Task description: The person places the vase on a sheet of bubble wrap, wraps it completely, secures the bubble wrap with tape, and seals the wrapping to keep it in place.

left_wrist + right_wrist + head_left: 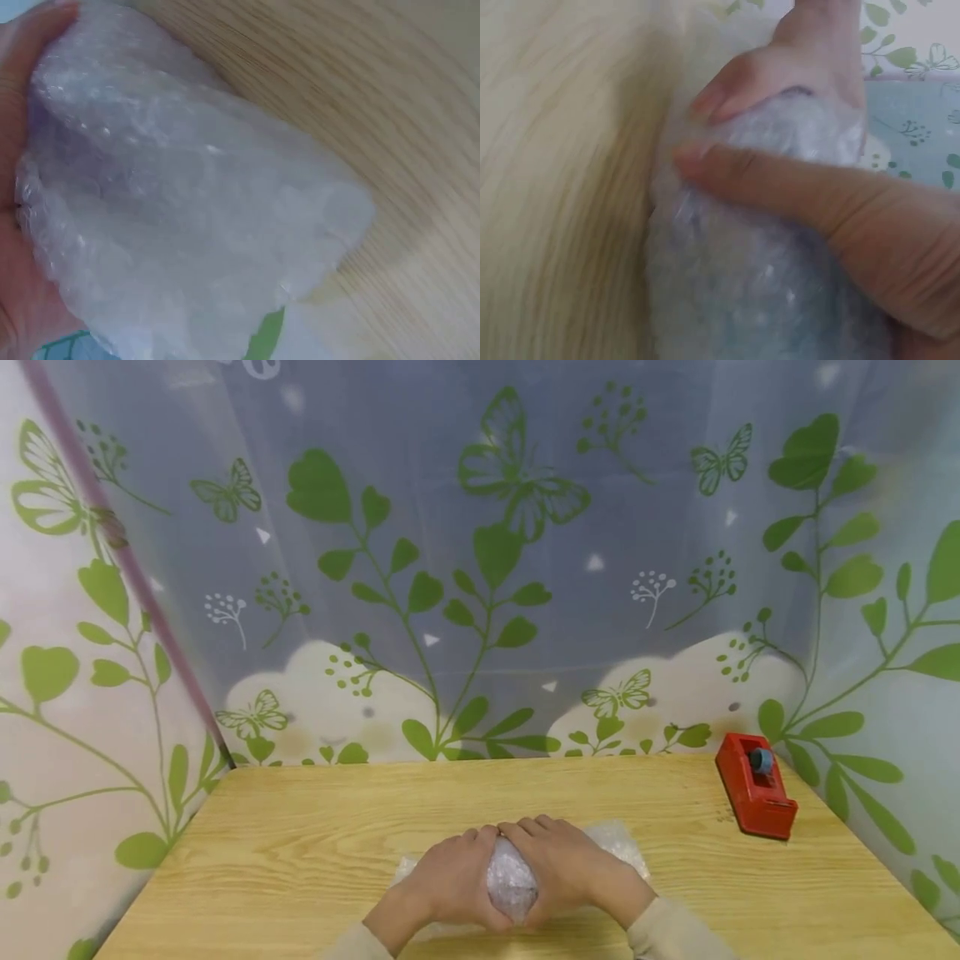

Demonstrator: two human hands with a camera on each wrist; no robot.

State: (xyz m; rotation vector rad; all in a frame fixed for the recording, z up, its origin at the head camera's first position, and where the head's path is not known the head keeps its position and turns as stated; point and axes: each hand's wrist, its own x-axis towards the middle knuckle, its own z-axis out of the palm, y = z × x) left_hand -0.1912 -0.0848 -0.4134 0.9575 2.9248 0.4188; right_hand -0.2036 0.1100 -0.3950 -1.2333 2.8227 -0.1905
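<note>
Both hands grip a bundle of bubble wrap [512, 878] between them, low over the middle of the wooden table. My left hand [453, 878] curls round its left side, and my right hand [561, 867] holds the right side, with the fingertips of both close together at the far end. In the right wrist view, the two thumbs press on the bubble wrap [757, 255]. Loose ends of the bubble wrap [247, 202] spread out past the hands. A faint purple-blue tint shows through the layers; what is inside cannot be made out.
A red tape dispenser [757, 793] with a blue roll [762, 762] stands at the table's back right. The wood-grain table [300, 843] ends against a printed curtain [420, 568] with leaves and butterflies, which also hangs on both sides.
</note>
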